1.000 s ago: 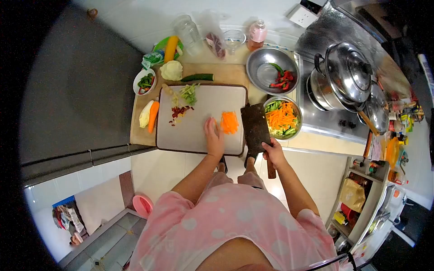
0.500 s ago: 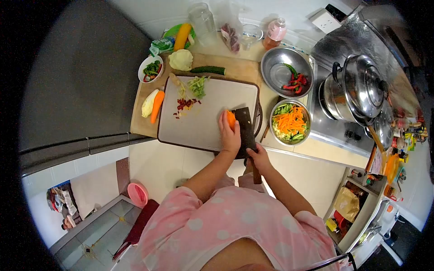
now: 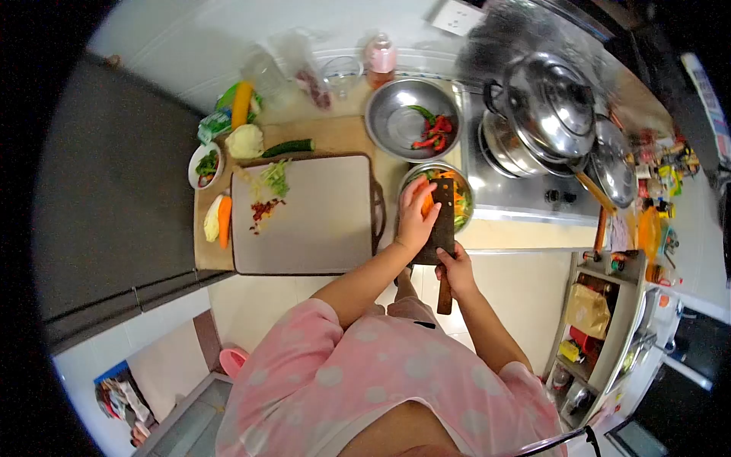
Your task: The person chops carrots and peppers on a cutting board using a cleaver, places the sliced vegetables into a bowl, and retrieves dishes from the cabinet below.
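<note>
My right hand (image 3: pixel 457 273) grips the wooden handle of a dark cleaver (image 3: pixel 440 236), its blade pointing away from me over the near part of a metal bowl (image 3: pixel 469 217). Beside the blade, my left hand (image 3: pixel 415 225) has its fingers curved around orange carrot (image 3: pixel 428 204), held against the steel; whether it is all shreds is partly hidden. Shredded carrot and green vegetable strips (image 3: pixel 460 186) lie in the bowl beneath. To the left is the grey cutting board (image 3: pixel 320 221), bearing chopped red pepper (image 3: pixel 263 212) and pale green celery-like pieces (image 3: pixel 275 178).
A larger metal bowl (image 3: pixel 384 126) holds red and green chillies. A steel pot (image 3: pixel 510 141) stands on the stove at right. Along the board's far and left sides are a cucumber (image 3: pixel 288 148), a whole carrot (image 3: pixel 224 221) and a small white bowl (image 3: pixel 195 169).
Both hands, the cleaver and the carrot have moved right, from the cutting board to over the vegetable bowl. The view has turned toward the stove.
</note>
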### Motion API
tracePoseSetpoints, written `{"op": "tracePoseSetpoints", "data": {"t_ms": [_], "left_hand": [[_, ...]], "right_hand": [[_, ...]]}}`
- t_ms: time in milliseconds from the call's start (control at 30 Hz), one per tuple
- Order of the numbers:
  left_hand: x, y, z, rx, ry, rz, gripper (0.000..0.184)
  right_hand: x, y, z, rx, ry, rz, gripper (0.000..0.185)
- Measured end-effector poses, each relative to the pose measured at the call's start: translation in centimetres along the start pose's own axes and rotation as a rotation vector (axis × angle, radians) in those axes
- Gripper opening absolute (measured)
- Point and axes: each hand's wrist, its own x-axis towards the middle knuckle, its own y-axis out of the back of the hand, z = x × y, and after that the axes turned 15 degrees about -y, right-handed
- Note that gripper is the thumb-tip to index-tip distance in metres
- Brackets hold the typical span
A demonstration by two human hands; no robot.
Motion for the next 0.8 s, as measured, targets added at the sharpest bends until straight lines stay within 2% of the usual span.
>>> {"op": "tracePoseSetpoints", "data": {"t_ms": [100,267,433,600,800], "left_hand": [[0.1,-2.8,-0.7,0.083,-0.114,-0.143,0.036],[0.2,-4.3,-2.1,0.13,-0.166,-0.214,0.033],[1.6,-2.3,-0.5,0.19,-0.219,-0.286,0.033],[2.1,0.3,-1.8,0.234,-0.236,-0.302,0.027],[3.5,0.1,-0.2,0.224,-0.314,-0.413,0.023]], "right_hand": [[-0.4,2.4,-0.7,0.044,-0.017,0.03,0.009],[-0.3,5.4,-0.5,0.041,-0.049,0.072,0.008],[-2.3,7.6,-1.3,-0.035,-0.014,0.185,0.009],[-3.2,9.5,-1.5,-0.017,0.027,0.169,0.007],[-3.2,9.2,-1.7,-0.252,0.021,0.221,0.011]]}}
